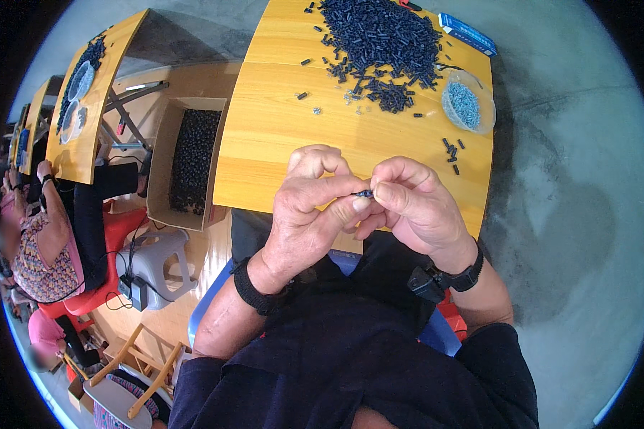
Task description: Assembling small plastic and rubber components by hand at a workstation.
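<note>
In front of me, over the near edge of the table, my left hand [309,204] pinches a small dark cylindrical piece [365,193] between thumb and forefinger. My right hand [416,201] closes on the other end of this piece with its thumb and forefinger. The fingertips hide most of it, so its exact kind does not show. A big heap of short black cylindrical pieces [383,46] covers the far part of the table. Right of the heap, a clear round bowl [487,118] holds many small light-blue parts [463,105].
Several loose black pieces [452,150] lie near the right edge of the yellow table [265,143]. A blue box [468,34] sits at the far right corner. On the left, a cardboard box [159,168] holds dark parts; beyond are a grey stool [157,272] and a seated person [46,250].
</note>
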